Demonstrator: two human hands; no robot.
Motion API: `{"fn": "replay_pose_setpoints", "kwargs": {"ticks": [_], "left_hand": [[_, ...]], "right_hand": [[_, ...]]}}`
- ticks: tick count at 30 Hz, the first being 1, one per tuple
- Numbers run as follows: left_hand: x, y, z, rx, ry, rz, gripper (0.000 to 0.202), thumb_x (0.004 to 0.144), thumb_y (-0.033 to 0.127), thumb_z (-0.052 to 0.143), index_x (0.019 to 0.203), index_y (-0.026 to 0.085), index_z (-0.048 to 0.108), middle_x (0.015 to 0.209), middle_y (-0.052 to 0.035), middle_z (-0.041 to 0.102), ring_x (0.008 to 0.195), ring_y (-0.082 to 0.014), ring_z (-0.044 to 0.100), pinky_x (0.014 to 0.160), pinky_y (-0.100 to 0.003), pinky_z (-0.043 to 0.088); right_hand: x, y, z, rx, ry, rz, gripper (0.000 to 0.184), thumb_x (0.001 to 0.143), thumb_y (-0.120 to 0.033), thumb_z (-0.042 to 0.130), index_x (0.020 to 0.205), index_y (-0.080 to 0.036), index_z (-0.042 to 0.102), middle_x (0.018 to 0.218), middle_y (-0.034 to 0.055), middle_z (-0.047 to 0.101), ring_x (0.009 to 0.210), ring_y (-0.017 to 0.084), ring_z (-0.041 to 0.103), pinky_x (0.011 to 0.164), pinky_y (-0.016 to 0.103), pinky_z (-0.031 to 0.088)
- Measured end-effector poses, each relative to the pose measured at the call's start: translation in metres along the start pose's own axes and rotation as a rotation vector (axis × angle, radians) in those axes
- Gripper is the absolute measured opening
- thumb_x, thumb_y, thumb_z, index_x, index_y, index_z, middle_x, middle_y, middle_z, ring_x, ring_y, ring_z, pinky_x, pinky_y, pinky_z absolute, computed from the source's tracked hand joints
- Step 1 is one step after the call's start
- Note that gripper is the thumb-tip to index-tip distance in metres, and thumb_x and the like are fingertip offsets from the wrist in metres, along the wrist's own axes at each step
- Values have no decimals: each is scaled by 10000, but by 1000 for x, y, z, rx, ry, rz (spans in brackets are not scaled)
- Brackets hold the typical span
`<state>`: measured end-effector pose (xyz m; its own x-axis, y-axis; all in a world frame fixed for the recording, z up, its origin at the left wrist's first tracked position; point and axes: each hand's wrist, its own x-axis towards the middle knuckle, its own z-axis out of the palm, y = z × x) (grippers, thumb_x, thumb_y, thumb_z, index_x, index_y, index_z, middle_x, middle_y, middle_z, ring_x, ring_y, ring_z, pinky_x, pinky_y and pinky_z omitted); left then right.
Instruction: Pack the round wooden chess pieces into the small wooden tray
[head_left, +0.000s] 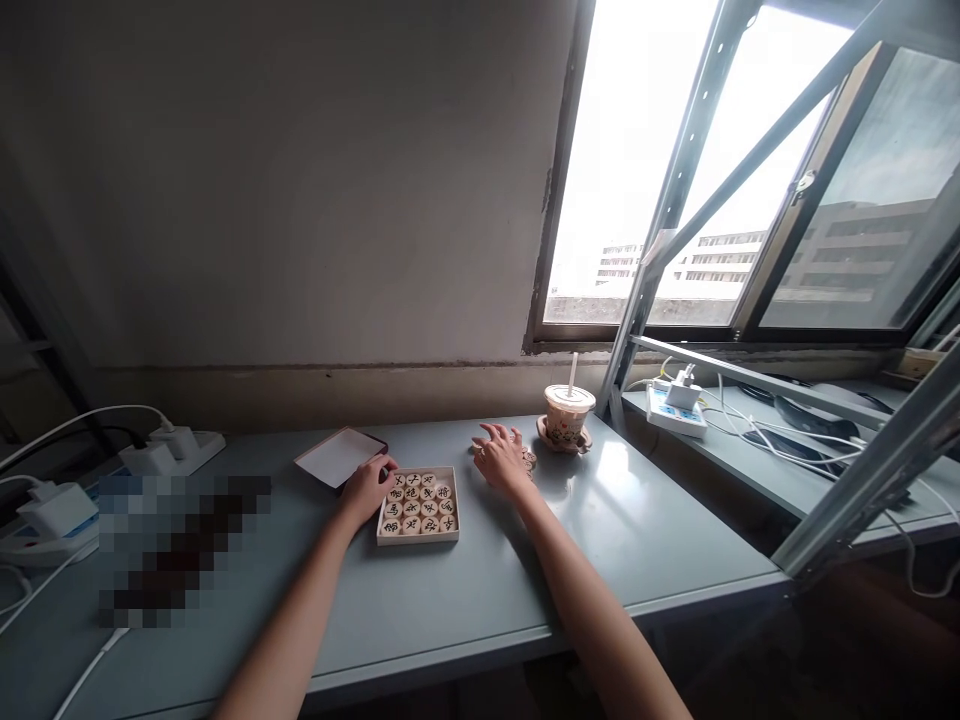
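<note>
A shallow white box (418,540) lies on the table, holding rows of round wooden Chinese chess pieces (428,507) marked with black characters. My left hand (367,488) is closed at the box's upper left corner, its fingers curled against the rim; a small dark spot shows by the fingertips, and I cannot make out what it is. To the right of the box, my right hand (501,460) is open, fingers spread low over a group of loose chess pieces (531,462). The hand partly hides them. Behind my left hand lies the box lid (339,457), its white inside up.
A lidded drink cup (568,415) with a straw stands on a brownish coaster (543,434) just beyond my right hand. Power strips (196,452) and cables are at the left. A metal shelf frame (637,300) rises at the right, with another power strip (675,408) behind it.
</note>
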<state>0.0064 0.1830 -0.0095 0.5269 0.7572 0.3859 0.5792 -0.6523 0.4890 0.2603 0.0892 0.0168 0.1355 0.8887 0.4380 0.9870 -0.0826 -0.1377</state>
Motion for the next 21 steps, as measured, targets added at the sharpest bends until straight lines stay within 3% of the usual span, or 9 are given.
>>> {"fn": "replay_pose_setpoints", "kwargs": {"ticks": [3, 7, 10, 14, 18, 21], "left_hand": [[0, 0, 0, -1, 15, 0, 160, 784, 197, 429, 810, 195, 587, 875, -47, 648, 820, -191, 596, 731, -273, 432], [0, 2, -1, -6, 24, -8, 158, 781, 198, 440, 793, 195, 597, 852, -43, 657, 808, -189, 606, 736, -274, 439], [0, 1, -1, 6, 23, -3, 156, 784, 186, 441, 799, 193, 596, 871, -46, 659, 820, -187, 611, 744, -270, 439], [0, -2, 0, 11, 36, 13, 164, 796, 200, 435, 818, 191, 597, 886, -49, 657, 833, -192, 614, 751, -275, 440], [1, -2, 1, 3, 29, 6, 160, 793, 199, 438, 799, 190, 598, 865, -47, 658, 812, -189, 613, 743, -277, 440], [0, -1, 0, 8, 30, 12, 151, 791, 195, 444, 808, 190, 594, 870, -46, 657, 822, -189, 613, 744, -275, 434]], "right_hand": [[-3, -14, -12, 182, -40, -157, 318, 866, -232, 522, 1167, -274, 614, 1208, 65, 587, 1125, 218, 488, 958, 397, 326], [-9, -32, -22, 342, -298, -347, 262, 829, -257, 595, 1082, -278, 663, 1018, 27, 666, 941, 176, 583, 858, 313, 375], [-11, -37, -24, 324, -373, -328, 233, 830, -271, 596, 1049, -270, 676, 982, 22, 687, 909, 184, 599, 857, 325, 357], [-11, -39, -25, 313, -356, -326, 186, 803, -341, 646, 966, -258, 679, 952, 4, 700, 916, 191, 600, 849, 330, 337], [-12, -42, -25, 343, -382, -289, 246, 780, -303, 678, 1016, -245, 641, 940, -2, 694, 854, 164, 604, 803, 301, 341], [-11, -43, -23, 314, -378, -316, 169, 793, -318, 669, 944, -242, 682, 955, 24, 679, 892, 181, 587, 791, 296, 333]]}}
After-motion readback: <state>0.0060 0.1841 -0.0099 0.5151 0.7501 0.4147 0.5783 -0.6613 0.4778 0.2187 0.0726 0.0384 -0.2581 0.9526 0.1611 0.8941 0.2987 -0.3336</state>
